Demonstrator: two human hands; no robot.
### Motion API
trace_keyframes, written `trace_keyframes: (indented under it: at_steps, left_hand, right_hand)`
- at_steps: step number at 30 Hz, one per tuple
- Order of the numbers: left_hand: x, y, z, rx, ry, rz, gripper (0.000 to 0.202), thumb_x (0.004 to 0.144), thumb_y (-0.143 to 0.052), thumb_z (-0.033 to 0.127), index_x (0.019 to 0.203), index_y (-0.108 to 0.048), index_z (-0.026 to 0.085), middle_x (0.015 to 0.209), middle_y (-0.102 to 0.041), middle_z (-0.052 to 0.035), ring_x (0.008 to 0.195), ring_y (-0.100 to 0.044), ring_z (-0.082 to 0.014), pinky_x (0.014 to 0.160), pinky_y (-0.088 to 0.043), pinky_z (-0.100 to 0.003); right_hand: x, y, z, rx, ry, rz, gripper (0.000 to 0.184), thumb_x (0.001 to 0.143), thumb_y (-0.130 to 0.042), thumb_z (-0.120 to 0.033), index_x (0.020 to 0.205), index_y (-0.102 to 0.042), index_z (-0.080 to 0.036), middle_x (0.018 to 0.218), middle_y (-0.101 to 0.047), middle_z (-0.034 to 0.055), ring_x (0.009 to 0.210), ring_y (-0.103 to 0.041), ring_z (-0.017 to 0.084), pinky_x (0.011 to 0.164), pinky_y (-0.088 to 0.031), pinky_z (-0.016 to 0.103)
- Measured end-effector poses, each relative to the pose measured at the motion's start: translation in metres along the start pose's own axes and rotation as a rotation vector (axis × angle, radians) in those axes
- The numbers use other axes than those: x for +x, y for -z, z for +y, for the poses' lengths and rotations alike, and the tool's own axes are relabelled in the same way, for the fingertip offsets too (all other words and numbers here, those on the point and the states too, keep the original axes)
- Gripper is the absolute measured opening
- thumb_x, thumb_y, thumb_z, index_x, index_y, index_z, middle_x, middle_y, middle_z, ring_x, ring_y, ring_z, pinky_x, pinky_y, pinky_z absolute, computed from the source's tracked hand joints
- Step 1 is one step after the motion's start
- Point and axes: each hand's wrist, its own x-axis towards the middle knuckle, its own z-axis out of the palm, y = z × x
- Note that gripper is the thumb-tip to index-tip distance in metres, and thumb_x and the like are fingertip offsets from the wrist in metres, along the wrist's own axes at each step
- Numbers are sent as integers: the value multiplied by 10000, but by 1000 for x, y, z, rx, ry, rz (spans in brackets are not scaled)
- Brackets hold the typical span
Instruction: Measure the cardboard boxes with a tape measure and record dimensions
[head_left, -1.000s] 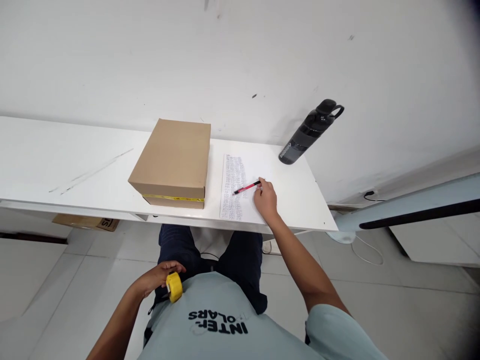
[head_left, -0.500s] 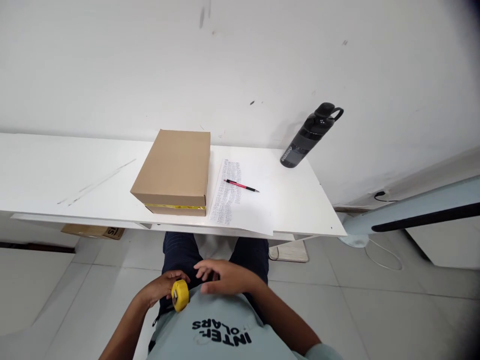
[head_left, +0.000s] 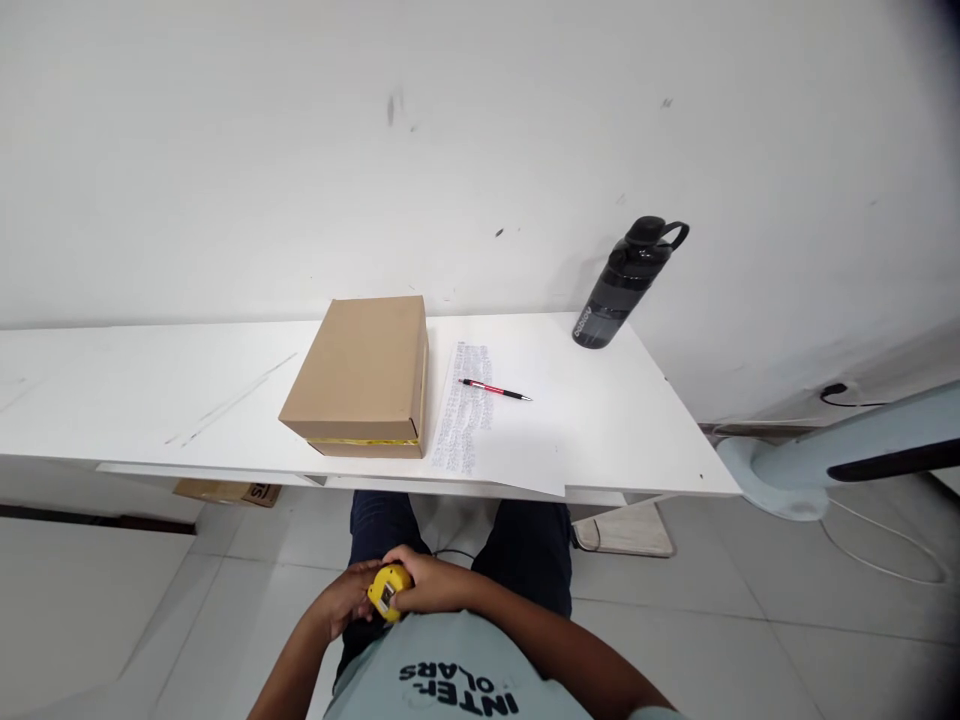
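Both hands are low in front of my body, below the table edge. My left hand (head_left: 343,600) and my right hand (head_left: 429,583) together grip a small yellow tape measure (head_left: 388,590). On the white table (head_left: 150,400) sits a closed brown cardboard box (head_left: 362,372) with a yellow strip along its front lower edge. Right of the box lies a written sheet of paper (head_left: 517,440), overhanging the table edge, with a red pen (head_left: 493,390) resting on it.
A dark water bottle (head_left: 622,285) stands at the table's back right, near the wall. A pale blue fan base and arm (head_left: 825,460) with a cable sit on the floor at right. A flat cardboard piece (head_left: 229,492) lies under the table.
My right hand left the pen on the paper and came down to my lap, joining the left hand on the tape measure. The view has tilted down slightly.
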Motion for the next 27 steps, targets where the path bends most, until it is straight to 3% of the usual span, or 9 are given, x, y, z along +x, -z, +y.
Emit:
trace_keyframes:
  at_steps: [3, 6, 11, 14, 17, 19, 22, 24, 27]
  left_hand:
    - [-2, 2, 9, -76, -119, 106, 739, 511, -816, 770, 926, -671, 176, 501, -414, 96, 448, -287, -59, 498, -292, -218]
    - [-19, 11, 30, -149, -234, 169, 725, 567, -781, 811, 916, -674, 183, 478, -325, 110, 493, -283, -65, 552, -341, -202]
    - [-76, 39, 72, -178, -440, 153, 537, 669, -839, 662, 719, -650, 161, 526, -410, 51, 589, -407, -98, 658, -450, -241]
    - [-112, 47, 101, -225, -608, 234, 469, 648, -885, 581, 780, -688, 177, 534, -415, 55, 565, -415, -101, 673, -500, -276]
    - [-132, 46, 138, -302, -820, 333, 470, 635, -906, 487, 959, -716, 205, 597, -441, 61, 537, -396, -85, 643, -527, -283]
    - [-132, 45, 167, -334, -950, 399, 493, 658, -882, 420, 1070, -704, 218, 618, -443, 67, 531, -397, -81, 618, -527, -266]
    - [-111, 56, 206, -383, -1101, 583, 430, 673, -800, 327, 1072, -684, 216, 603, -466, 67, 540, -447, -92, 601, -522, -238]
    - [-92, 69, 222, -423, -1088, 697, 384, 657, -740, 306, 1020, -657, 210, 571, -455, 79, 518, -443, -87, 585, -512, -223]
    - [-70, 87, 230, -461, -1024, 775, 329, 643, -674, 349, 930, -599, 207, 541, -418, 99, 472, -395, -74, 531, -467, -203]
  right_hand:
    - [4, -4, 3, 25, 8, 155, 663, 716, -721, -150, 1339, -500, -209, 1036, -692, 45, 896, -667, 209, 787, -522, 332]
    - [-5, 1, 1, 51, 148, 299, 591, 750, -652, -118, 1310, -492, -221, 1050, -702, 38, 907, -670, 193, 821, -531, 330]
    - [-48, 28, -13, -74, 574, 581, 497, 778, -669, -121, 1253, -627, -262, 1180, -712, 75, 1070, -677, 240, 984, -526, 412]
    - [-80, 52, -34, 34, 672, 673, 416, 871, -700, -195, 1266, -643, -310, 1144, -716, 47, 1016, -693, 202, 931, -568, 362]
    - [-102, 81, -64, 126, 832, 837, 329, 926, -700, -229, 1237, -651, -324, 1179, -714, 46, 1088, -692, 194, 942, -579, 347]
    - [-105, 101, -85, 133, 980, 965, 261, 948, -687, -257, 1201, -663, -319, 1188, -722, 50, 1134, -691, 198, 951, -586, 356]
    - [-95, 124, -109, 40, 1116, 1177, 206, 965, -667, -343, 1165, -685, -300, 1193, -730, 64, 1163, -691, 224, 971, -587, 410]
    - [-85, 131, -116, -22, 1108, 1284, 211, 972, -650, -371, 1160, -698, -287, 1223, -731, 74, 1165, -698, 233, 978, -587, 433]
    - [-73, 132, -113, -58, 1022, 1369, 218, 984, -625, -365, 1159, -719, -276, 1265, -733, 77, 1180, -701, 230, 999, -583, 437]
